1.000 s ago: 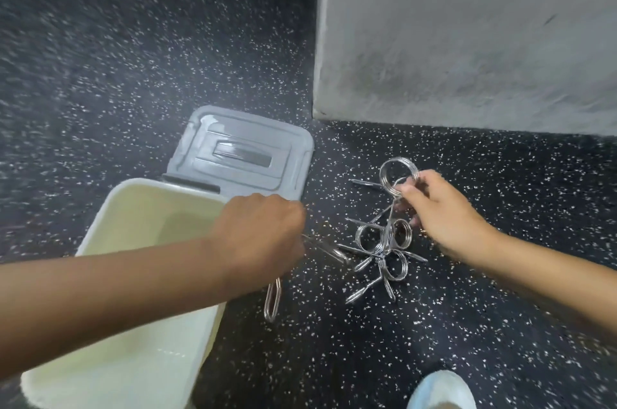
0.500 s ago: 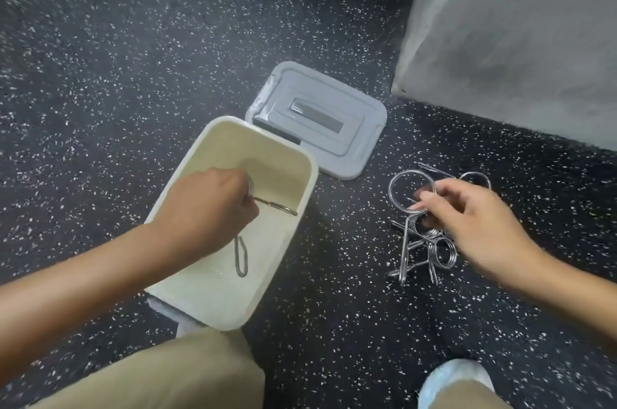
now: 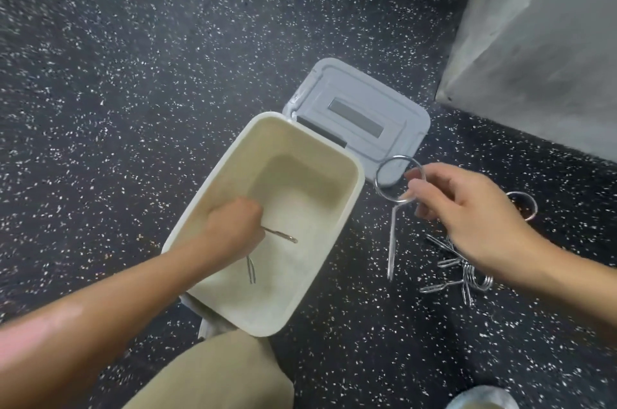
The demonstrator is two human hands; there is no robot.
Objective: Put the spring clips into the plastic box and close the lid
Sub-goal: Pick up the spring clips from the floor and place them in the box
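Note:
A cream plastic box (image 3: 354,175) stands open on the dark speckled floor, its grey lid (image 3: 360,121) folded back flat behind it. My left hand (image 3: 233,228) is down inside the box, fingers closed around a metal spring clip (image 3: 280,235) whose two handles stick out. My right hand (image 3: 467,211) hovers to the right of the box and pinches another spring clip (image 3: 392,225) by its ring, the handle hanging down. A pile of several spring clips (image 3: 460,271) lies on the floor under my right wrist, partly hidden.
A grey concrete block or wall (image 3: 541,41) rises at the upper right. My knee in tan trousers (image 3: 213,375) is just below the box, and a white shoe tip (image 3: 480,400) shows at the bottom right. One clip ring (image 3: 531,205) lies beyond my right hand.
My left hand has carried its clip from outside the box down into it. My right hand has lifted one clip off the pile and moved it toward the box.

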